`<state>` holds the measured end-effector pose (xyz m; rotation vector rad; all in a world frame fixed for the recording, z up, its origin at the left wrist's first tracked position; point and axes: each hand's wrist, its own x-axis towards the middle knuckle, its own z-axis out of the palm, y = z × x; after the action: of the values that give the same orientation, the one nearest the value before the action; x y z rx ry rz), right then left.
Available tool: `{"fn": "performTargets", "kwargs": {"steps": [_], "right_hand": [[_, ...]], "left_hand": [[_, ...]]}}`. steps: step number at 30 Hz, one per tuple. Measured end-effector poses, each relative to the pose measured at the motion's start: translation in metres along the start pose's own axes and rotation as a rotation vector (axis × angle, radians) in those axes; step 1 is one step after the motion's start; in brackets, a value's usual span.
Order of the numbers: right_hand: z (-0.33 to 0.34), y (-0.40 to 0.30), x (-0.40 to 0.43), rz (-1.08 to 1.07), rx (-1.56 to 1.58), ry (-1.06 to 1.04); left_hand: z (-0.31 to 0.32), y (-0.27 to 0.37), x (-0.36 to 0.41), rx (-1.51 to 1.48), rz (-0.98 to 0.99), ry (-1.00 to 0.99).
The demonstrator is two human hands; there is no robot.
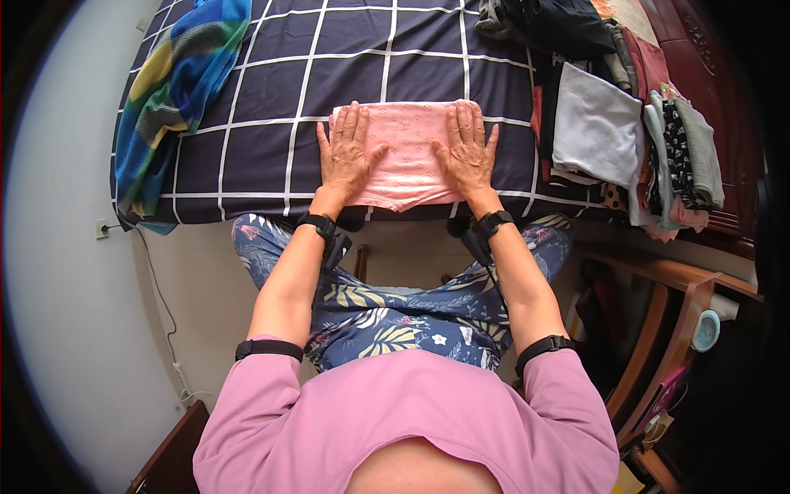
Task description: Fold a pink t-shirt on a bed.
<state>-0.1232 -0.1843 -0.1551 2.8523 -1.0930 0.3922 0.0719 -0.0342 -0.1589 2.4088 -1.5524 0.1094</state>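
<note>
A pink patterned garment (407, 145), folded into a rough rectangle, lies near the front edge of a bed with a dark, white-checked sheet (265, 80). My left hand (347, 151) rests palm down on its left side, fingers pointing away from me. On its right side my right hand (468, 148) lies flat in the same way. Both hands have their fingers apart and grip nothing. The garment's lower edge comes to a blunt point between my wrists. Each wrist wears a black strap with a small device.
A blue, green and yellow blanket (179, 99) hangs over the bed's left side. Folded clothes lie at the right, among them a white garment (595, 120), an upright-looking row (682, 154) and dark clothes (561, 28). Wooden furniture (679, 309) stands at the lower right.
</note>
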Motion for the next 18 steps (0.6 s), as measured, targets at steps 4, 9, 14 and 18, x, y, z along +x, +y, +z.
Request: {"fn": "performTargets", "kwargs": {"steps": [4,9,14,18], "right_hand": [[-0.009,0.022,-0.004,0.145,-0.051,-0.031],[-0.045,0.015,-0.007,0.102,0.004,0.1],[-0.02,-0.028,0.004,-0.055,0.09,0.085],[-0.006,-0.003,-0.013,-0.079,0.076,-0.065]], "left_hand": [[0.005,-0.005,0.004,-0.014,0.015,0.022],[-0.015,0.011,0.005,0.058,0.036,0.041],[-0.022,0.06,-0.017,-0.116,0.277,-0.041],[-0.024,0.052,-0.045,-0.106,0.303,-0.14]]}}
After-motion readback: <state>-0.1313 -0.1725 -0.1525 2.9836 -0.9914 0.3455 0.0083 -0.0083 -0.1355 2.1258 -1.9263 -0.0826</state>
